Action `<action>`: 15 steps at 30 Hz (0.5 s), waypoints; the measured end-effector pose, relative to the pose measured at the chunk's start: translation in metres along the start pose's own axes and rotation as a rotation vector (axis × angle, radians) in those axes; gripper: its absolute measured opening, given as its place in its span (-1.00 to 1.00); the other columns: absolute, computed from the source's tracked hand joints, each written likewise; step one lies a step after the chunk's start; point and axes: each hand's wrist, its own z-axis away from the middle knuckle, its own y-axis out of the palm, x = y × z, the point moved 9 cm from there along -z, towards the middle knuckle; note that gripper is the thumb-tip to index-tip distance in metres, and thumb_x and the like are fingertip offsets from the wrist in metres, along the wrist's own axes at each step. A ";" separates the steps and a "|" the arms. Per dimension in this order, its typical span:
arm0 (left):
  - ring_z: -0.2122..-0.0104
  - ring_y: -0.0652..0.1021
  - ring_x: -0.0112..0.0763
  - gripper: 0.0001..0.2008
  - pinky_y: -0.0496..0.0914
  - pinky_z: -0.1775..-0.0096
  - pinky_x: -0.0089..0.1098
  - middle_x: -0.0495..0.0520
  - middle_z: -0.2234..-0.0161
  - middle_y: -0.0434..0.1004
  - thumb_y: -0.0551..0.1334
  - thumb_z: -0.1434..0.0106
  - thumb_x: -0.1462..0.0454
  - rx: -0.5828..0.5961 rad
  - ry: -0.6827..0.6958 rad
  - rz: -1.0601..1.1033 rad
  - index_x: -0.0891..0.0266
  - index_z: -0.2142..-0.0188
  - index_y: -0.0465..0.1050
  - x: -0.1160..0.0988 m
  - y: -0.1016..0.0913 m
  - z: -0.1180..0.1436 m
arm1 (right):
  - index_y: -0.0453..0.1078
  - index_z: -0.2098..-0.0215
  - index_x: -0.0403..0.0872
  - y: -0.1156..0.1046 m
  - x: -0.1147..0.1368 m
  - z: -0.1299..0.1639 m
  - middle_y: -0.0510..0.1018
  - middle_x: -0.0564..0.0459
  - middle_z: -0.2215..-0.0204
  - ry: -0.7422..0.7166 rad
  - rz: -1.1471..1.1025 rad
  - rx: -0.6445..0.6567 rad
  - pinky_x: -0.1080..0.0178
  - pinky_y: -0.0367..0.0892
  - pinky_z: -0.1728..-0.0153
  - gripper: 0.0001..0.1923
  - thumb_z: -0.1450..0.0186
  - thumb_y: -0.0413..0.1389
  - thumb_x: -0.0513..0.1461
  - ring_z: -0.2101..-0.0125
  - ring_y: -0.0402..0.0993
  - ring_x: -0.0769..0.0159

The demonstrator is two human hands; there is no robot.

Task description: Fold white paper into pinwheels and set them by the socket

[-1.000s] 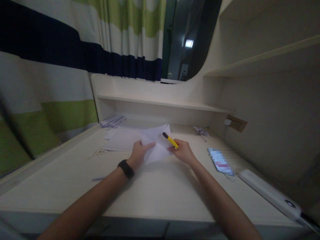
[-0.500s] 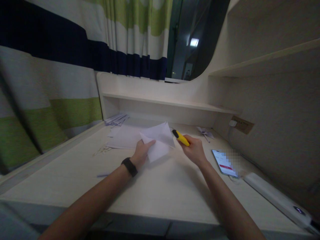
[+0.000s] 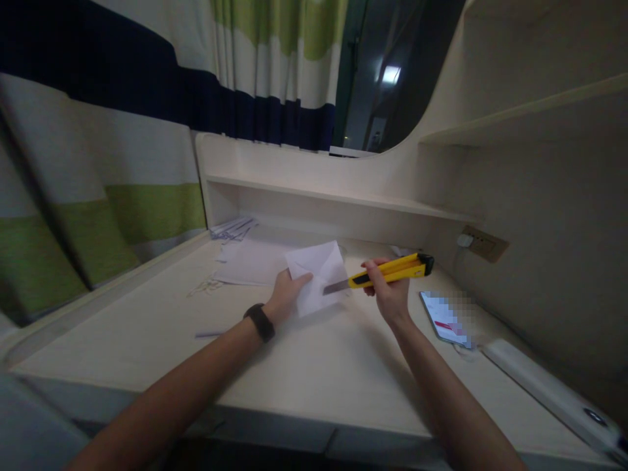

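A folded white sheet of paper (image 3: 318,276) is lifted a little off the pale desk (image 3: 314,366) with my left hand (image 3: 286,296) gripping its left edge. A black band sits on that wrist. My right hand (image 3: 387,291) holds a yellow utility knife (image 3: 390,270) sideways. Its metal blade is extended and points left, with the tip touching the paper's right side.
More white sheets (image 3: 248,261) lie flat behind the held paper, and a stack of papers (image 3: 233,227) sits under the low shelf. A phone (image 3: 444,317) with a lit screen and a white bar-shaped device (image 3: 549,392) lie at the right. Paper scraps (image 3: 206,286) lie left.
My right hand has turned the knife from pointing away to lying sideways, blade out toward the paper. My left hand has raised the paper slightly.
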 end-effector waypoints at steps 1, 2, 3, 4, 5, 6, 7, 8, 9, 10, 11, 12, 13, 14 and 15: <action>0.26 0.57 -0.15 -0.61 0.44 0.25 -0.27 0.31 0.15 0.54 0.36 0.05 0.25 -0.001 0.011 -0.001 0.40 0.20 0.48 -0.001 0.000 0.000 | 0.32 0.40 -0.10 0.005 0.000 0.003 0.38 0.14 0.66 -0.001 0.012 0.007 0.38 0.25 0.69 -0.66 -0.20 0.08 0.03 0.69 0.32 0.42; 0.25 0.56 -0.14 -0.61 0.44 0.23 -0.26 0.31 0.14 0.54 0.36 0.05 0.26 -0.005 0.022 0.001 0.40 0.20 0.48 -0.003 0.000 0.000 | 0.33 0.39 -0.10 0.009 0.000 0.007 0.42 0.12 0.63 -0.002 0.028 0.015 0.36 0.30 0.65 -0.66 -0.19 0.10 0.02 0.66 0.37 0.39; 0.23 0.56 -0.14 -0.60 0.43 0.21 -0.25 0.31 0.13 0.54 0.36 0.05 0.26 -0.010 0.033 0.010 0.40 0.20 0.48 -0.004 -0.001 0.000 | 0.34 0.38 -0.10 0.013 0.001 0.010 0.45 0.09 0.60 -0.006 0.050 0.021 0.34 0.34 0.61 -0.67 -0.18 0.11 0.01 0.62 0.41 0.37; 0.23 0.56 -0.13 -0.60 0.43 0.20 -0.24 0.31 0.13 0.53 0.37 0.06 0.26 -0.016 0.040 0.023 0.40 0.20 0.48 -0.005 -0.001 0.001 | 0.35 0.38 -0.09 0.016 0.002 0.013 0.48 0.07 0.57 -0.016 0.080 0.021 0.33 0.37 0.57 -0.68 -0.18 0.11 0.01 0.59 0.44 0.35; 0.22 0.56 -0.13 -0.60 0.42 0.19 -0.23 0.31 0.13 0.53 0.37 0.07 0.26 -0.022 0.043 0.039 0.40 0.20 0.48 -0.006 -0.001 0.001 | 0.36 0.38 -0.09 0.018 0.003 0.016 0.50 0.05 0.54 -0.031 0.111 0.013 0.32 0.39 0.54 -0.69 -0.19 0.11 0.01 0.57 0.46 0.33; 0.22 0.56 -0.13 -0.59 0.42 0.19 -0.23 0.31 0.13 0.53 0.38 0.08 0.26 -0.026 0.042 0.052 0.39 0.20 0.48 -0.007 -0.001 0.001 | 0.37 0.38 -0.08 0.020 0.006 0.019 0.51 0.03 0.52 -0.051 0.141 0.002 0.32 0.40 0.52 -0.69 -0.19 0.10 0.00 0.55 0.47 0.32; 0.23 0.56 -0.13 -0.59 0.42 0.19 -0.23 0.30 0.13 0.54 0.38 0.08 0.26 -0.028 0.040 0.062 0.39 0.21 0.48 -0.007 -0.002 0.002 | 0.37 0.38 -0.08 0.020 0.008 0.021 0.52 0.01 0.50 -0.074 0.168 -0.013 0.31 0.40 0.51 -0.70 -0.20 0.10 0.00 0.54 0.48 0.31; 0.23 0.56 -0.13 -0.59 0.42 0.19 -0.22 0.30 0.13 0.54 0.38 0.09 0.26 -0.029 0.038 0.065 0.39 0.20 0.48 -0.007 -0.002 0.002 | 0.38 0.39 -0.07 0.020 0.011 0.023 0.52 0.01 0.50 -0.095 0.189 -0.029 0.31 0.40 0.51 -0.70 -0.21 0.08 -0.01 0.54 0.48 0.31; 0.23 0.56 -0.13 -0.59 0.42 0.19 -0.22 0.30 0.14 0.54 0.38 0.09 0.26 -0.030 0.036 0.063 0.38 0.20 0.48 -0.007 -0.002 0.001 | 0.38 0.39 -0.07 0.020 0.013 0.025 0.52 0.01 0.52 -0.114 0.208 -0.044 0.31 0.40 0.52 -0.71 -0.22 0.07 -0.01 0.55 0.48 0.31; 0.24 0.56 -0.12 -0.58 0.42 0.19 -0.21 0.30 0.14 0.54 0.38 0.09 0.26 -0.030 0.032 0.058 0.38 0.20 0.48 -0.006 -0.002 0.001 | 0.39 0.40 -0.07 0.020 0.016 0.027 0.52 0.01 0.53 -0.131 0.230 -0.058 0.31 0.39 0.53 -0.71 -0.23 0.06 -0.02 0.57 0.47 0.31; 0.24 0.56 -0.11 -0.58 0.42 0.20 -0.21 0.30 0.15 0.54 0.38 0.09 0.26 -0.030 0.027 0.055 0.38 0.19 0.48 -0.005 -0.003 0.000 | 0.39 0.40 -0.06 0.019 0.018 0.028 0.52 0.02 0.54 -0.145 0.254 -0.069 0.31 0.39 0.52 -0.72 -0.24 0.06 -0.03 0.57 0.47 0.32; 0.25 0.56 -0.11 -0.58 0.43 0.21 -0.20 0.30 0.15 0.54 0.38 0.09 0.26 -0.031 0.021 0.057 0.38 0.20 0.48 -0.003 -0.003 -0.001 | 0.40 0.40 -0.06 0.018 0.019 0.029 0.52 0.02 0.54 -0.156 0.278 -0.081 0.31 0.39 0.51 -0.73 -0.24 0.05 -0.03 0.57 0.47 0.31; 0.26 0.56 -0.10 -0.58 0.43 0.21 -0.20 0.30 0.16 0.55 0.38 0.10 0.27 -0.035 0.014 0.060 0.38 0.20 0.48 -0.002 -0.004 -0.001 | 0.40 0.40 -0.06 0.017 0.021 0.029 0.53 0.01 0.52 -0.165 0.301 -0.095 0.31 0.39 0.49 -0.73 -0.24 0.05 -0.04 0.55 0.48 0.31; 0.26 0.56 -0.11 -0.58 0.43 0.22 -0.21 0.30 0.16 0.55 0.39 0.11 0.27 -0.039 0.007 0.063 0.38 0.21 0.49 0.000 -0.004 -0.002 | 0.40 0.39 -0.06 0.016 0.022 0.029 0.54 0.00 0.50 -0.173 0.319 -0.105 0.31 0.40 0.47 -0.73 -0.24 0.05 -0.04 0.53 0.49 0.31; 0.26 0.56 -0.11 -0.58 0.43 0.22 -0.21 0.30 0.17 0.55 0.39 0.11 0.27 -0.044 0.004 0.066 0.38 0.21 0.49 0.001 -0.005 -0.002 | 0.41 0.39 -0.06 0.016 0.023 0.029 0.55 0.00 0.48 -0.177 0.333 -0.108 0.31 0.40 0.46 -0.73 -0.24 0.05 -0.04 0.52 0.50 0.30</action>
